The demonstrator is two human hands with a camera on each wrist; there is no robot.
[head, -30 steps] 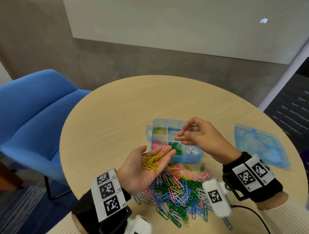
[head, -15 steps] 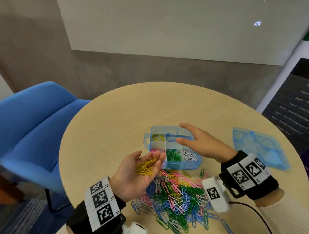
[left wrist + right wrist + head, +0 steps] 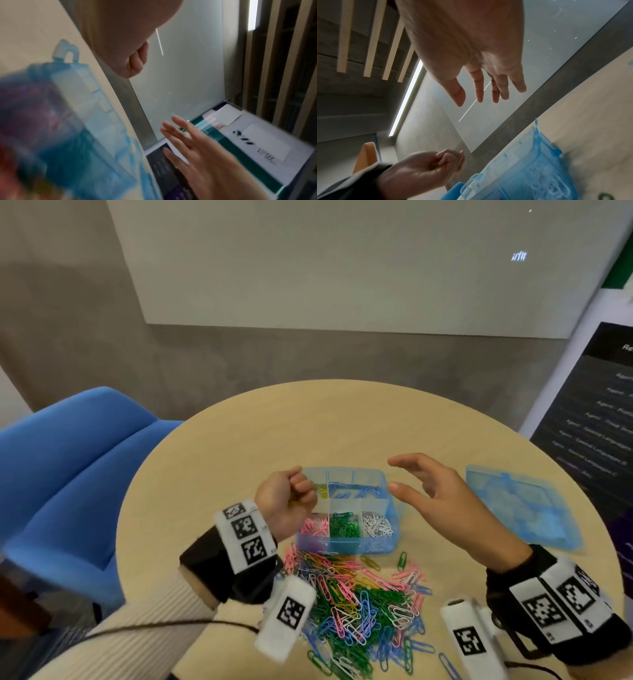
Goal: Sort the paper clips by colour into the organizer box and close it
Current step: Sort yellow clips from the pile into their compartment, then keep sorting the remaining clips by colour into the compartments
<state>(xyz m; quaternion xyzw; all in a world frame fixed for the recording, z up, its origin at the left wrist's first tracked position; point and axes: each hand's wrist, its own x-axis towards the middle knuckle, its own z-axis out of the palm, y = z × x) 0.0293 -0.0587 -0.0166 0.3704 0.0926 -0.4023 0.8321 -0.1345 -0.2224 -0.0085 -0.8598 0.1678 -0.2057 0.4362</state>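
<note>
Left hand point(image 3: 286, 501) has turned over since half a second ago: palm was up and flat with the yellow clips point(image 3: 321, 491) lying in it, now it's curled into a fist around them, tipped over the far-left compartment of the organizer box point(image 3: 346, 544). A few yellow strands show at our fingertips point(image 3: 305, 486), right over that cell. Right wrist view confirms yellow inside the curl.

Right hand point(image 3: 435, 494) has lifted off the box; it hovers beside the box's right edge, fingers spread and loose, holding nothing.

Box sits between our hands, uncovered. Near row, from the left hand across: pink, green, white. Blue is in the far middle cell.

Our read: the yellow batch is at the drop point, release comes next. Whether any have already fallen in, we can't tell.

Mixed pile point(image 3: 356, 604) lies just this side of the box, between our wrists, still large. Lid point(image 3: 520, 508) lies flat beyond the right hand, apart from the box. Closing is a long way off.
</note>
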